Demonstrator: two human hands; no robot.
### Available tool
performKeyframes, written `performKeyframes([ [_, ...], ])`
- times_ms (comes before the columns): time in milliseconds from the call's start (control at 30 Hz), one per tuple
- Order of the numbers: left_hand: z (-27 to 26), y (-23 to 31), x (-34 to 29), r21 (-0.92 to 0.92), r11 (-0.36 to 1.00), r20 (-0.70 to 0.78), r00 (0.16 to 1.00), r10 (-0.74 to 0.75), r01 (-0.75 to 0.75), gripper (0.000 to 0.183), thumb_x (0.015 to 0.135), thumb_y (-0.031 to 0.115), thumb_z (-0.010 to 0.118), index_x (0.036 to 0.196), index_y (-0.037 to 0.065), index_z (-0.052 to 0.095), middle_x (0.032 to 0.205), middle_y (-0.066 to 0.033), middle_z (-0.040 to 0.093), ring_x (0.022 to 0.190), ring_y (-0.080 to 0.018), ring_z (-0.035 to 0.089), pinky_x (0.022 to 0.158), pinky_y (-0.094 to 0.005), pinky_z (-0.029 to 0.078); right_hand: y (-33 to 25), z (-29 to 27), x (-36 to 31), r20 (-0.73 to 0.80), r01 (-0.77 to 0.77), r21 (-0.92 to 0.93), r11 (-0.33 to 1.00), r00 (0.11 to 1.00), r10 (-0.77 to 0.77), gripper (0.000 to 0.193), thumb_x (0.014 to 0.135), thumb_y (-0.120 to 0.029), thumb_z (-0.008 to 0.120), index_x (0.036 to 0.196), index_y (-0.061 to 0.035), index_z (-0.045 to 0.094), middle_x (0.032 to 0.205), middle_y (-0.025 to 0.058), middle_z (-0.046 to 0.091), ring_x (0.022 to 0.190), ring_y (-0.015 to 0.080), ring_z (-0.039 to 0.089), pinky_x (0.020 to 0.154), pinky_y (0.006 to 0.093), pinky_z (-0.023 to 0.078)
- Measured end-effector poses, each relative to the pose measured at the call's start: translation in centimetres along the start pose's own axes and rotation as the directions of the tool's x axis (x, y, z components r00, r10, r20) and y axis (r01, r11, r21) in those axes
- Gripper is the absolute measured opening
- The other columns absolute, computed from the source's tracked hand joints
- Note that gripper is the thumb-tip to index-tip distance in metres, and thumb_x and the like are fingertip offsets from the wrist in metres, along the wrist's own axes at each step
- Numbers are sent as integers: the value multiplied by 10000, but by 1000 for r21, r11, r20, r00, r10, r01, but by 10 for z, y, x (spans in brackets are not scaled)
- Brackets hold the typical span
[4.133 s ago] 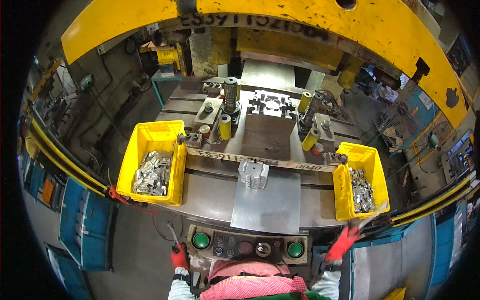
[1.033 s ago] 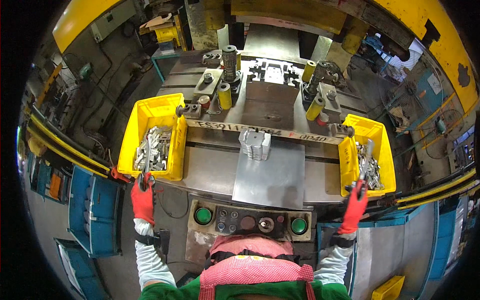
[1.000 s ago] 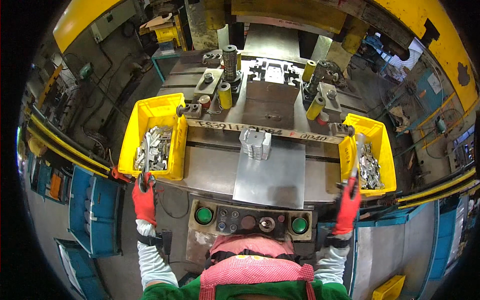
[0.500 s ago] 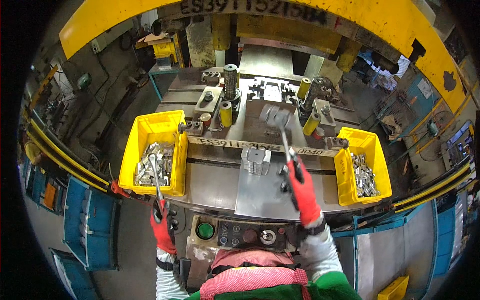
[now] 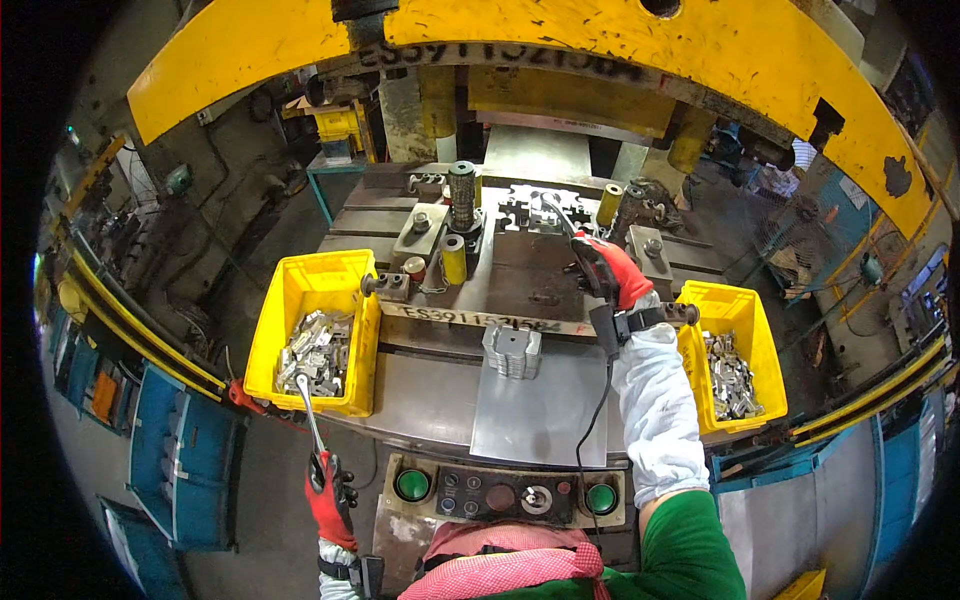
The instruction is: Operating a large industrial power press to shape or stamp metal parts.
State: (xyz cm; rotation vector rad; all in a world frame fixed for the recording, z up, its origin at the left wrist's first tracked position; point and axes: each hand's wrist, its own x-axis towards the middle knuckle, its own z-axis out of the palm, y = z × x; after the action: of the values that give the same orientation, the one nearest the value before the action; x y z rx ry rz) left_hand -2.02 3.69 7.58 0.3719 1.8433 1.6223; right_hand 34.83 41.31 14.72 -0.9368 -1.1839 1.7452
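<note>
My left hand (image 5: 330, 505), in a red and black glove, is closed round a metal rod tool with a round head (image 5: 305, 388). That head is at the near rim of the left yellow bin (image 5: 262, 345), which holds many small metal pieces (image 5: 316, 350). Stretched forward into the press, my right hand (image 5: 612, 270) grips a second rod tool (image 5: 557, 213). Its tip reaches the bright, cut-out die (image 5: 520, 208); whether a part lies under the tip cannot be made out. Behind my right forearm's reach, a stack of flat metal parts (image 5: 512, 352) stands on a shiny metal plate (image 5: 535, 420).
Another yellow bin (image 5: 765, 385) of metal pieces stands at the right. Guide posts (image 5: 462, 195) and yellow cylinders (image 5: 453, 260) flank the die. Overhead spans a yellow press beam (image 5: 580, 40). A control panel (image 5: 470, 495) with green buttons is near my body; a cable hangs from my right wrist.
My right hand has moved forward from over the plate to the die; the metal part earlier at its tool's head is no longer distinct. The left hand stays low, near the left bin.
</note>
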Motion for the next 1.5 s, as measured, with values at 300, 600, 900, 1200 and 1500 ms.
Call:
performKeyframes([
  [300, -5, -10, -5, 32, 999, -21, 999, 42, -41, 231, 788, 292, 567, 918, 117, 491, 582, -24, 493, 365, -66, 394, 329, -208, 304, -12, 6, -13, -43, -12, -137, 990, 999, 6, 293, 784, -341, 566, 882, -66, 593, 591, -19, 522, 451, 75, 470, 404, 231, 379],
  [600, -11, -64, 21, -86, 995, -123, 991, 47, -58, 231, 793, 322, 556, 878, 117, 494, 583, -21, 495, 379, -77, 411, 340, -224, 320, 9, -4, -13, -157, 222, -616, 756, 906, -394, 336, 801, -278, 518, 1040, -43, 534, 730, 10, 549, 553, 51, 485, 447, 215, 390],
  [900, -36, -175, 36, 57, 942, -128, 938, -321, 330, 285, 753, 372, 586, 749, 117, 458, 525, -8, 434, 367, -140, 389, 319, -273, 301, 166, -58, -305, -834, -161, -550, 819, 144, -532, 509, 800, -120, 526, 1225, 42, 298, 1172, 164, 436, 1058, 237, 431, 907, 313, 323],
  [1200, -30, -272, 117, 574, 702, 84, 822, -563, 422, 602, 635, 476, 654, 1084, 106, 496, 1022, -131, 519, 880, -278, 500, 671, -387, 442, 401, -109, -371, -864, -634, -285, 718, 495, 93, 854, 632, -362, 680, 1233, 64, 250, 1167, 212, 443, 1085, 308, 431, 878, 340, 362],
  [1500, 7, -243, 110, 867, 476, 60, 917, -394, 148, 982, 435, 416, 786, 1120, -114, 322, 1137, -185, 473, 1059, -250, 449, 847, -306, 381, 373, -79, -352, -854, -770, -333, 544, 491, 173, 1001, 549, -402, 708, 1234, 98, 178, 1155, 200, 466, 1080, 301, 444, 874, 324, 374],
])
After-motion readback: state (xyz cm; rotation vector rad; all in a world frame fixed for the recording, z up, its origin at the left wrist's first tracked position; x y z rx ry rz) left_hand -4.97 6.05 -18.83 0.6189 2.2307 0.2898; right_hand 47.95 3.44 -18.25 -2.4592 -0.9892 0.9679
